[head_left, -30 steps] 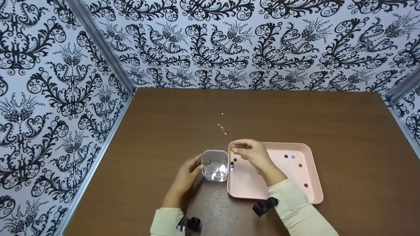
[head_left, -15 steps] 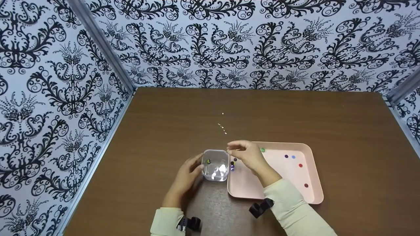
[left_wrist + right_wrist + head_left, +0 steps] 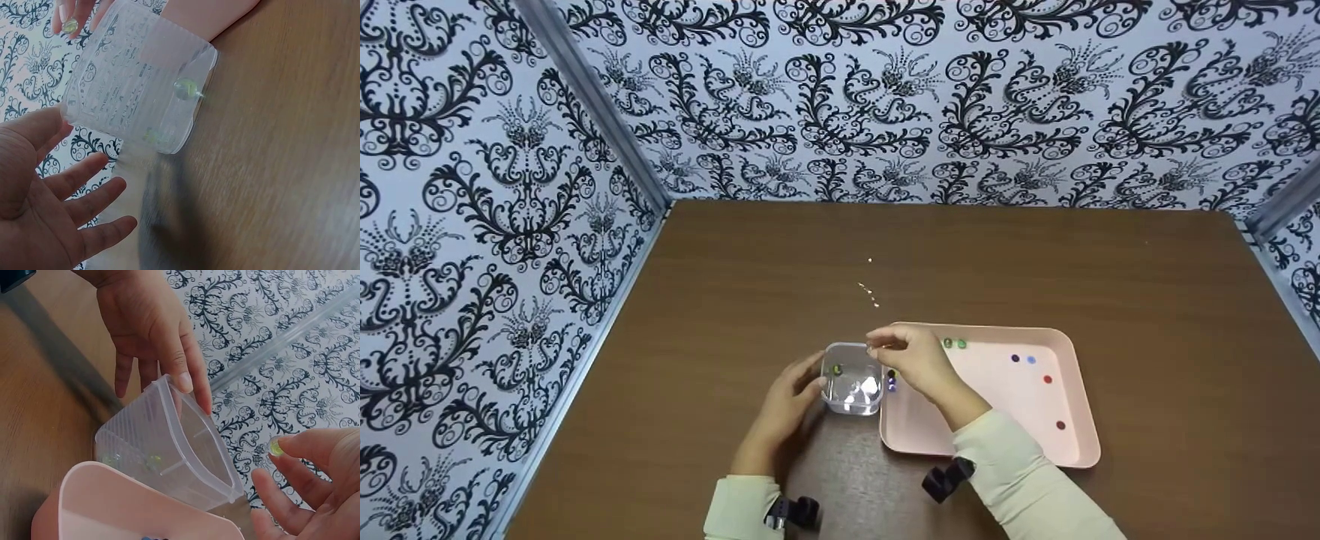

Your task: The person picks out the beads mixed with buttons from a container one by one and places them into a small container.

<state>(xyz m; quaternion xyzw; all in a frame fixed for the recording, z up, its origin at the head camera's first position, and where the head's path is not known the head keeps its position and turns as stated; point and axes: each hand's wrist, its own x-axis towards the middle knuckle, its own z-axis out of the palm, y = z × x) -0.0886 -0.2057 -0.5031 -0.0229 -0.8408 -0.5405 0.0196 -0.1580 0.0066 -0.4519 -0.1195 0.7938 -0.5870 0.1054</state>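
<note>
A clear plastic container stands against the pink tray's left side, with a green-yellow marble inside. My left hand touches the container's left side at the rim with thumb and index finger. Its other fingers stretch out loosely, apart from the wall, in the left wrist view. Over the container's right rim, my right hand pinches a clear yellow-green glass marble between thumb and fingertip. The remaining right fingers are loosely bent.
The pink tray holds several marbles: green ones by its far wall, a red one, a light blue one and dark ones near its left wall. Patterned walls border the brown table.
My right hand has moved left with the pinched marble, from above the tray's far left corner to the container's right rim. Green marbles it covered now show. My left hand stays put.
</note>
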